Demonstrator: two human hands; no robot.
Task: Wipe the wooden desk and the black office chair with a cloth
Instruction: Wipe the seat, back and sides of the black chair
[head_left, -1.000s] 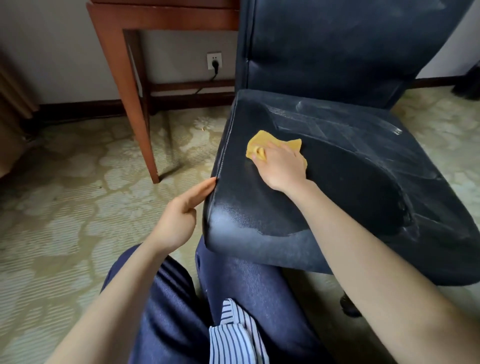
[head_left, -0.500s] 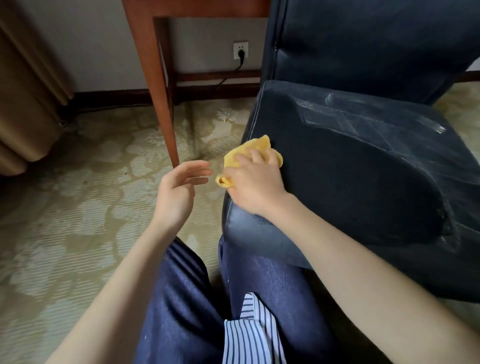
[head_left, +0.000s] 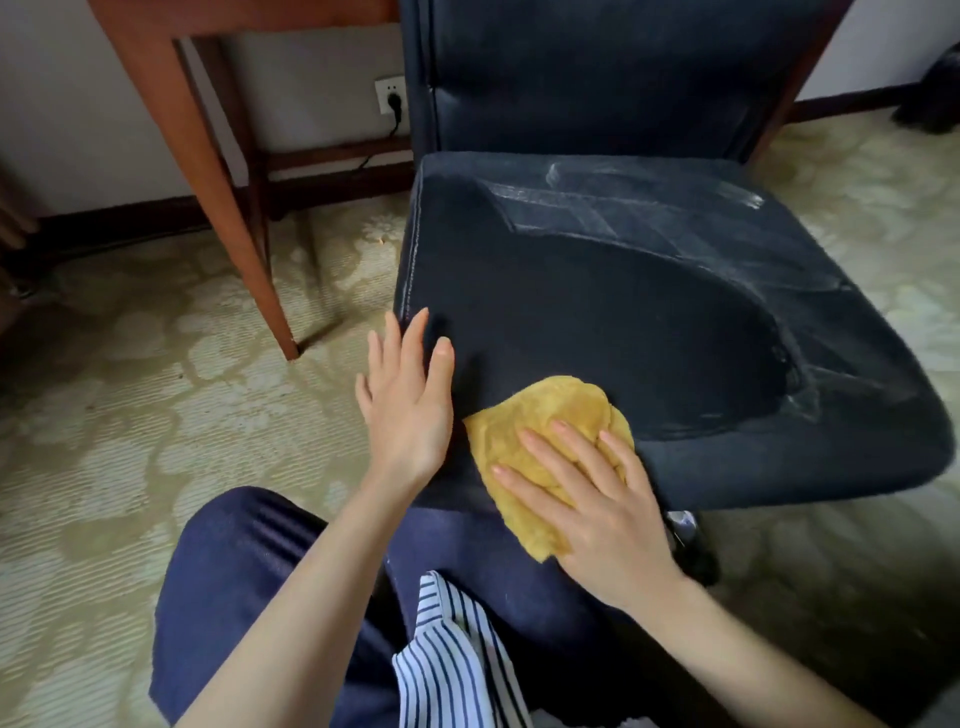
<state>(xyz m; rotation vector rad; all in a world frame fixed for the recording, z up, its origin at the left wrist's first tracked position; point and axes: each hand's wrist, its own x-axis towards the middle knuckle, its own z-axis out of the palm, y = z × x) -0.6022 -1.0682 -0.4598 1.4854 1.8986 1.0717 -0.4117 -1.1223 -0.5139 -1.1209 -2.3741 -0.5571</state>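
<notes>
Right hand (head_left: 597, 499) now flat on cloth (head_left: 550, 415), left hand (head_left: 410, 400) back on chair (head_left: 623, 312)

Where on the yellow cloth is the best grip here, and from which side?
Probably the bunched far edge of the cloth, pinched from above: it rises in folds on the chair seat, while the right hand presses the near part flat over the seat's front edge.
</notes>
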